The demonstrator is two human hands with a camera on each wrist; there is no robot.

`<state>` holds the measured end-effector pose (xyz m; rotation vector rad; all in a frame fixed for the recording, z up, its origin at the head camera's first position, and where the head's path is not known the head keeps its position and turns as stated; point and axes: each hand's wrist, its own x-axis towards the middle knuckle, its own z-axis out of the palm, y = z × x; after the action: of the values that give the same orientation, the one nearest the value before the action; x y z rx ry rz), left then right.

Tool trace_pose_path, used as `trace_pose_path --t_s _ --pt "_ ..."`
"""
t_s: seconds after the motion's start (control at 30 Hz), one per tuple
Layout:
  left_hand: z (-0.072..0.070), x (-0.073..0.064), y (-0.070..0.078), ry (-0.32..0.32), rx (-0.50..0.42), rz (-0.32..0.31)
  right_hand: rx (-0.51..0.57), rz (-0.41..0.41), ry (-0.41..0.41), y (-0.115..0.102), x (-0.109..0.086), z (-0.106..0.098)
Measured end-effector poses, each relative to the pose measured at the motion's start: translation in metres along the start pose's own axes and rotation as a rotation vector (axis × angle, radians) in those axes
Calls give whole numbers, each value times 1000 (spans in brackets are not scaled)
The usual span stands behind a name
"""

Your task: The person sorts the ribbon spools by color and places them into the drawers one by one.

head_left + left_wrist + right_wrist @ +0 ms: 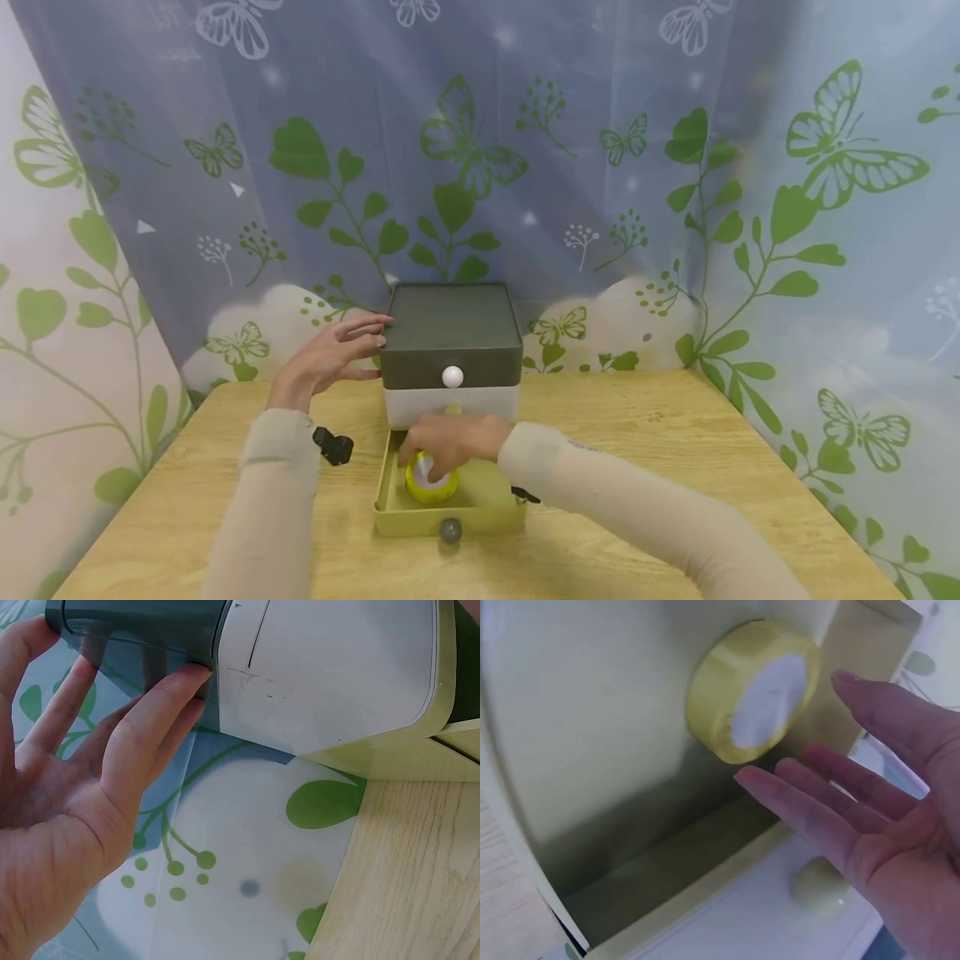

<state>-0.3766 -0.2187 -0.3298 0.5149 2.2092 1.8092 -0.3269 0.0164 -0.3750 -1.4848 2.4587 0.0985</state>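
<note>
A small drawer cabinet (453,317) has a dark top tier, a white middle tier and a pulled-out yellow-green bottom drawer (412,523). Inside that drawer lies a roll of yellow ribbon (432,493) with a white face. Over the roll reaches my right hand (450,440); the right wrist view shows its extended fingers (802,806) and thumb beside the roll, apart from it. My left hand (330,354) touches the left side of the dark tier with spread fingertips, also visible in the left wrist view, where the palm (67,795) faces the cabinet.
The cabinet stands on a wooden table (637,500) near its back edge. Behind hangs a blue curtain (585,208) printed with leaves and butterflies. A white knob (452,377) sticks out of the top tier and a grey knob (451,531) out of the bottom drawer.
</note>
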Motion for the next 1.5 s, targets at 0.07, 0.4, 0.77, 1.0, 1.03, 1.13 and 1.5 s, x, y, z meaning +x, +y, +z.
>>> trace_pose_path --t_s 0.07,0.4,0.77,1.0,1.03,1.13,1.5 --pt "-1 0 1 4 1 -2 31 -4 6 -1 -3 -5" --pt "1 -1 2 4 9 -1 90 -27 69 -10 -23 -18" --pt "2 -1 2 10 9 -4 11 60 210 -27 -58 -14" --pt "2 -1 1 7 8 1 33 110 247 -36 -72 -6" --pt "2 -1 1 7 8 2 45 117 250 -37 -74 -4" --pt "2 -1 0 4 9 5 109 150 245 -40 -80 -1" --pt "1 1 -1 -5 8 5 138 179 245 -51 -92 16"
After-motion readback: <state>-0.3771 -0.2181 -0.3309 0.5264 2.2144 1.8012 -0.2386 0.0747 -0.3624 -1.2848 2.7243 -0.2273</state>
